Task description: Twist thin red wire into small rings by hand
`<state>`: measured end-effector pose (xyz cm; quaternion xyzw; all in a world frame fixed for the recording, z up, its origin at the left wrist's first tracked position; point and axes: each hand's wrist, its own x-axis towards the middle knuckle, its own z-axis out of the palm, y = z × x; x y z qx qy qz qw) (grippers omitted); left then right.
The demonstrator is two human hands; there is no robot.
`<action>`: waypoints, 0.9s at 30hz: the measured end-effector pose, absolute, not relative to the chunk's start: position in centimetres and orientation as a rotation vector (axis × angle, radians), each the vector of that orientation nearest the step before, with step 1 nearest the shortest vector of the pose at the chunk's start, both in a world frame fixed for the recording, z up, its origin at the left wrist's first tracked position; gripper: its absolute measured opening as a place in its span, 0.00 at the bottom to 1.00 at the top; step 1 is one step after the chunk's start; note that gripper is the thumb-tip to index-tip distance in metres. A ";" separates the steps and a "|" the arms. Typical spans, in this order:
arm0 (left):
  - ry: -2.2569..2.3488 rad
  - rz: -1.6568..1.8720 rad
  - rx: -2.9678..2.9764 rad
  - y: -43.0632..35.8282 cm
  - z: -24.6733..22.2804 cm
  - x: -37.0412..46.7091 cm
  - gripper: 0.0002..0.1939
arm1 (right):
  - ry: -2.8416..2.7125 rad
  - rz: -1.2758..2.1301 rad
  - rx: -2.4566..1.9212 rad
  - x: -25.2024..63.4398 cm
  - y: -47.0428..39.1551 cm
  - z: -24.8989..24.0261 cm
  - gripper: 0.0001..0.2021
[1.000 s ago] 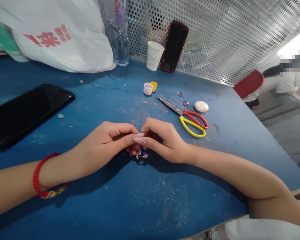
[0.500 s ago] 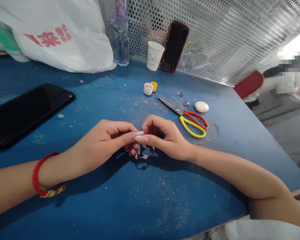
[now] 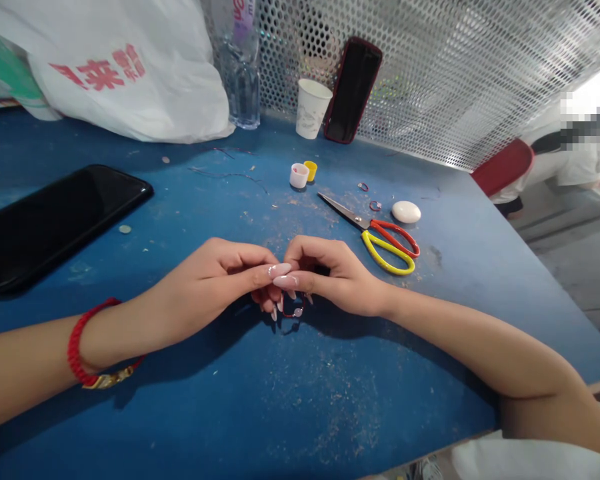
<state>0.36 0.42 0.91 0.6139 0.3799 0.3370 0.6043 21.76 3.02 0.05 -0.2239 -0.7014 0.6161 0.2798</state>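
My left hand (image 3: pixel 230 277) and my right hand (image 3: pixel 333 277) meet above the blue table, thumbs and fingertips pinched together. Between them they hold a thin red cord ring (image 3: pixel 298 312) with a pale bead and small silvery beads, its lower loop hanging under the fingers. The pinched part of the cord is hidden by the thumbs. Just beyond my right hand lie scissors (image 3: pixel 375 230) with one red and one yellow handle. Two small cord rings, one of them a red ring (image 3: pixel 375 206), rest behind the scissors.
A white oval object (image 3: pixel 406 212) is right of the scissors. Small white (image 3: pixel 299 175) and yellow caps (image 3: pixel 311 171), a paper cup (image 3: pixel 313 109), a leaning phone (image 3: pixel 353 90), a bottle (image 3: pixel 243 80) and a plastic bag (image 3: pixel 145 87) stand behind. A black phone (image 3: pixel 65 227) lies left.
My thumbs have shifted slightly against each other, and the hanging loop has turned a little to the right. Both hands keep their pinch.
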 end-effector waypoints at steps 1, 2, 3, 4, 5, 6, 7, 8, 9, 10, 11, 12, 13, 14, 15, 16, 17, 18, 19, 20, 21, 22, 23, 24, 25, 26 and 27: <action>0.881 0.792 1.415 0.4 0.9 0.4 0.11 | -1.863 1.657 -0.600 21.7 3.0 0.0 0.14; 0.884 0.806 1.418 0.4 0.9 0.4 0.11 | -1.846 1.662 -0.606 21.6 3.0 0.0 0.14; 0.890 0.820 1.425 0.3 0.9 0.5 0.11 | -1.827 1.668 -0.615 21.6 3.0 0.0 0.15; 0.899 0.833 1.438 0.3 0.9 0.4 0.11 | -1.811 1.673 -0.628 21.5 3.0 0.0 0.17; 0.910 0.847 1.452 0.3 0.9 0.4 0.12 | -1.801 1.678 -0.644 21.4 3.0 0.0 0.18; 0.925 0.859 1.456 0.3 0.8 0.3 0.12 | -1.794 1.679 -0.654 21.4 3.0 0.0 0.18; 0.941 0.875 1.448 0.3 0.7 0.3 0.13 | -1.788 1.675 -0.654 21.3 3.0 0.0 0.18; 0.954 0.892 1.432 0.3 0.6 0.2 0.13 | -1.783 1.655 -0.646 21.3 3.0 -0.1 0.18; 0.964 0.909 1.408 0.3 0.4 0.1 0.13 | -1.779 1.614 -0.642 21.3 2.9 -0.2 0.18; 0.970 0.928 1.380 0.3 0.2 0.0 0.12 | -1.780 1.550 -0.643 21.4 2.9 -0.2 0.18; 0.976 0.951 1.351 0.3 0.0 -0.1 0.12 | -1.786 1.461 -0.642 21.5 2.8 -0.3 0.19; 0.981 0.976 1.324 0.3 -0.2 -0.2 0.11 | -1.808 1.359 -0.659 21.5 2.7 -0.4 0.19; 0.987 0.998 1.303 0.3 -0.3 -0.2 0.11 | -1.842 1.246 -0.649 21.6 2.6 -0.5 0.20; 0.996 1.013 1.283 0.3 -0.5 -0.3 0.11 | -1.898 1.125 -0.629 21.7 2.5 -0.5 0.19; 1.004 1.022 1.266 0.3 -0.6 -0.3 0.11 | -1.965 1.003 -0.596 21.8 2.4 -0.5 0.17; 1.008 1.026 1.257 0.4 -0.7 -0.3 0.11 | -2.034 0.888 -0.552 21.9 2.4 -0.5 0.15; 1.008 1.021 1.252 0.4 -0.8 -0.4 0.12 | -2.097 0.791 -0.513 21.9 2.4 -0.5 0.12; 1.005 1.017 1.249 0.4 -0.8 -0.4 0.12 | -2.144 0.717 -0.487 22.0 2.4 -0.5 0.10; 1.000 1.015 1.247 0.4 -0.8 -0.4 0.11 | -2.167 0.669 -0.472 22.0 2.4 -0.6 0.09; 0.995 1.017 1.243 0.4 -0.8 -0.4 0.11 | -2.173 0.643 -0.466 22.0 2.4 -0.6 0.09; 0.990 1.016 1.237 0.3 -0.8 -0.4 0.10 | -2.169 0.632 -0.469 22.1 2.4 -0.6 0.08; 0.986 1.016 1.229 0.3 -0.8 -0.3 0.10 | -2.160 0.624 -0.473 22.1 2.4 -0.6 0.09; 0.983 1.014 1.222 0.3 -0.7 -0.3 0.10 | -2.150 0.617 -0.476 22.1 2.4 -0.7 0.09; 0.980 1.014 1.217 0.3 -0.6 -0.2 0.09 | -2.138 0.607 -0.475 22.0 2.4 -0.7 0.09; 0.981 1.017 1.214 0.3 -0.6 -0.1 0.09 | -2.129 0.595 -0.473 22.0 2.4 -0.7 0.09; 0.984 1.023 1.214 0.3 -0.5 -0.1 0.08 | -2.119 0.581 -0.472 22.0 2.3 -0.8 0.10; 0.990 1.033 1.217 0.2 -0.4 0.0 0.07 | -2.112 0.565 -0.471 22.0 2.3 -0.8 0.10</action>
